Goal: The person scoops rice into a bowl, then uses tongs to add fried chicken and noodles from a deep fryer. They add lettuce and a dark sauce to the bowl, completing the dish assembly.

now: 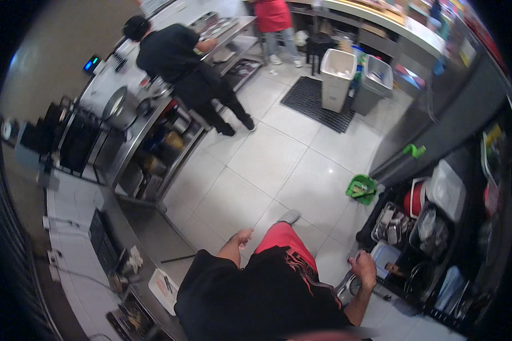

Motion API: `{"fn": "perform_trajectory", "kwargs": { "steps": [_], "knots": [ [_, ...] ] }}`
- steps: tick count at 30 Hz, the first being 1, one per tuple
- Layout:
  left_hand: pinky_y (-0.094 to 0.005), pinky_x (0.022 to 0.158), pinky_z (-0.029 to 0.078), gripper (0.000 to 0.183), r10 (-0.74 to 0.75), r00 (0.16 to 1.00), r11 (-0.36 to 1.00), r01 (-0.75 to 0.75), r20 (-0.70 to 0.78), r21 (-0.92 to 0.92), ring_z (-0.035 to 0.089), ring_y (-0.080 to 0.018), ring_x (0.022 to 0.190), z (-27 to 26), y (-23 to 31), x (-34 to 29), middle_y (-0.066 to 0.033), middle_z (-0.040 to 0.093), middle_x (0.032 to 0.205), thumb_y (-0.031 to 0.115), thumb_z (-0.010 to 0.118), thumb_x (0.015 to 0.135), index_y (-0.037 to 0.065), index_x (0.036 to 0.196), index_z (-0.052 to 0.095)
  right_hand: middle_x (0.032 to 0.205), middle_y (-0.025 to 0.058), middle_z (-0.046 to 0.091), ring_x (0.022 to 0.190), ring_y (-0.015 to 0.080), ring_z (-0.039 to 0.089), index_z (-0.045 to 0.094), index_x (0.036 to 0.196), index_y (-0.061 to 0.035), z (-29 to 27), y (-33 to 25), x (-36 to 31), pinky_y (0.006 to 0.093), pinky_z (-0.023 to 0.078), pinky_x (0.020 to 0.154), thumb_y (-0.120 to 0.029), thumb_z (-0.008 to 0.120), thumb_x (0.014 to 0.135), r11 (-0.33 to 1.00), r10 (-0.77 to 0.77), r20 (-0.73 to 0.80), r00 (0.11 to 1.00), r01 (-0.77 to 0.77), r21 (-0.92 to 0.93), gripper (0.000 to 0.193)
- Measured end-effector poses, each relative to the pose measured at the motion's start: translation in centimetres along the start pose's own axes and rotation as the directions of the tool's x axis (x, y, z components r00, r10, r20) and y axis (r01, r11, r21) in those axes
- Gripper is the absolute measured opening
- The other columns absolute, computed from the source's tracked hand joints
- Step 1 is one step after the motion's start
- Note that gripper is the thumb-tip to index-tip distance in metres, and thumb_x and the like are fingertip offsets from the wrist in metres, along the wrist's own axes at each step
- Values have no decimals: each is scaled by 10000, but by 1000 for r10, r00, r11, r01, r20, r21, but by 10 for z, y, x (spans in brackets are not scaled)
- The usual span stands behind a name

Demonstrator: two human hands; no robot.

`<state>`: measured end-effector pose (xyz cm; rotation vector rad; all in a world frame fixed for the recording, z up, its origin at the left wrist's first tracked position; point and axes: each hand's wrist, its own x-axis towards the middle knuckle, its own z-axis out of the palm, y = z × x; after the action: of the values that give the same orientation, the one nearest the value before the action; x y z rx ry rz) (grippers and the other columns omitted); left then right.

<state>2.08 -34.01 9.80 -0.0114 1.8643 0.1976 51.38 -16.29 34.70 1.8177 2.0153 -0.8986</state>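
Note:
My left hand (244, 237) hangs beside my body over the tiled floor. Its fingers look loose and slightly apart, with nothing seen in them. Out to the right, my right hand (363, 268) has its fingers curled. A small dark patch shows at the fingertips, but I cannot make out what they hold, if anything. Near that hand are a silver pot-like thing (347, 288) below it and a shelf with metal pans (392, 223) and a pale lidded container (385, 254). One grey shoe (290, 216) of mine is forward on the floor.
A person in black (176, 62) works at a steel counter at the far left; another in a red apron (272, 17) stands beyond. Two bins (338, 82) stand by a black mat (310, 105). A green basket (362, 189) sits on the floor at right. A white tray (160, 288) rests on the left counter.

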Motion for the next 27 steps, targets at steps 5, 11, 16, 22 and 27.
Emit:
{"fn": "perform_trajectory", "kwargs": {
  "steps": [5, 11, 16, 22, 27],
  "knots": [
    [-393, 441, 474, 440, -100, 966, 993, 113, 238, -42, 472, -182, 460, -7, -80, 58, -61, 499, 602, 437, 569, 920, 8, 998, 628, 1179, 263, 618, 1122, 429, 583, 576, 1204, 34, -10, -71, 70, 487, 476, 954, -334, 701, 885, 936, -319, -204, 926, 341, 83, 503],
    [-385, 470, 508, 711, -56, 978, 990, 80, 201, -115, 567, -221, 482, -65, -4, 59, -133, 641, 724, 555, 523, 936, -103, 1202, 574, 940, 159, 706, 795, 193, 687, 643, 1123, 19, 121, -115, 184, 335, 549, 707, -309, 680, 909, 419, -120, 138, 983, -76, 905, 393],
    [-479, 817, 533, 829, 49, 939, 975, -118, 339, 186, 611, -291, 1112, -122, 160, 52, -207, 579, 1290, 626, 507, 934, 21, 1484, 368, 786, 189, 686, 739, 251, 687, 720, 842, 0, 314, -38, 127, 383, 562, 682, -340, 659, 833, 761, 427, 97, 899, -415, 499, 345],
    [-516, 884, 545, 731, -61, 895, 866, -174, 443, 470, 610, -366, 1126, -127, 307, 90, -261, 498, 1346, 461, 491, 995, -49, 1477, 285, 633, 147, 641, 542, 256, 626, 664, 723, 11, 421, -30, -75, 402, 520, 541, -398, 610, 885, -339, 851, 454, 263, -384, 859, 443],
    [-555, 940, 509, 713, 136, 882, 606, -435, 451, 667, 590, -399, 1151, -41, 391, 72, -264, 448, 1385, 436, 473, 997, -37, 1485, 256, 659, 101, 623, 544, 199, 599, 672, 866, 20, 433, -92, -115, 378, 494, 498, -283, 640, 887, -572, 820, 566, 81, 110, 813, 306]
  ]
}}
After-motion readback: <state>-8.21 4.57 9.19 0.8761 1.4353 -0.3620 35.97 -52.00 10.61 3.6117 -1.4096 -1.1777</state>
